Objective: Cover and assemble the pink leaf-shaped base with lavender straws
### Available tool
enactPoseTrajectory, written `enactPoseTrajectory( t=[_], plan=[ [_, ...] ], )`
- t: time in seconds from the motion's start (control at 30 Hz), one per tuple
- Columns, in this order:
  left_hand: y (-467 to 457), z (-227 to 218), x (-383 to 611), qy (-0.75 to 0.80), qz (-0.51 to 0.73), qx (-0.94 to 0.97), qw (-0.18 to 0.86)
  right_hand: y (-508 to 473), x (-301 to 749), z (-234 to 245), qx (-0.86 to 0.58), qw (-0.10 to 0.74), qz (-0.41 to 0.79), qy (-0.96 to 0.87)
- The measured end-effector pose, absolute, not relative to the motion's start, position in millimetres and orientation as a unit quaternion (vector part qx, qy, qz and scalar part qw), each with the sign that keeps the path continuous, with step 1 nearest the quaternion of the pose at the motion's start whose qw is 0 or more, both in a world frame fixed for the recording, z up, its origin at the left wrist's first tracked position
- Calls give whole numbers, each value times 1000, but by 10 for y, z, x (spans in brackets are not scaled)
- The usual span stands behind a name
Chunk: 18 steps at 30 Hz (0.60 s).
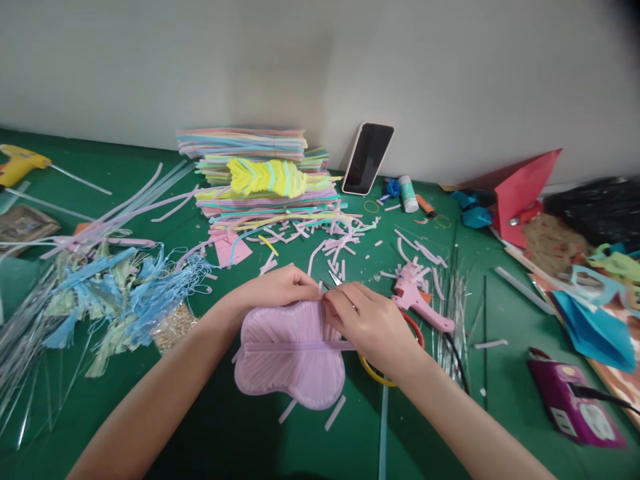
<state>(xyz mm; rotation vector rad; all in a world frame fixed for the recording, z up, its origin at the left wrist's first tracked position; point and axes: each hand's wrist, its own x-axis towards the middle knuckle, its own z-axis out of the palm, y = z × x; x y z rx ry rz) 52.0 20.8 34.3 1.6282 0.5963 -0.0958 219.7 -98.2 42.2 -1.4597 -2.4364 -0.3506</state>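
A pale lilac wavy-edged piece (290,360), with close ribbed strips and a band across its middle, is between my hands just above the table. My left hand (280,285) is closed at its top edge, thumb and finger pinching near the upper right. Against the left fingertips, my right hand (367,320) is closed too, pinching the same upper right edge. My fingers partly hide what lies between them. Scissor blades (335,278) show just beyond the fingertips; a red and yellow loop (375,371), perhaps the scissor handles, lies under my right wrist.
Pipe cleaner bundles (245,143) lie at the back beside a leaning phone (369,158). A pink glue gun (423,303) is right of my hand, a yellow glue gun (23,163) far left. Blue tassels (150,287) lie left; a purple box (573,400) sits right. Cut lilac bits are scattered about.
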Motion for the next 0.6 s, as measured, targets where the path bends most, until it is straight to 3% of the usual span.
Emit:
enactPoseTrajectory(
  t=[0.37, 0.6],
  plan=[
    [197, 427, 546, 283, -30, 710, 644, -965, 2205, 460, -446, 91, -203, -867],
    [205, 423, 530, 293, -40, 699, 651, -939, 2302, 430, -484, 217, -41, -847]
  ],
)
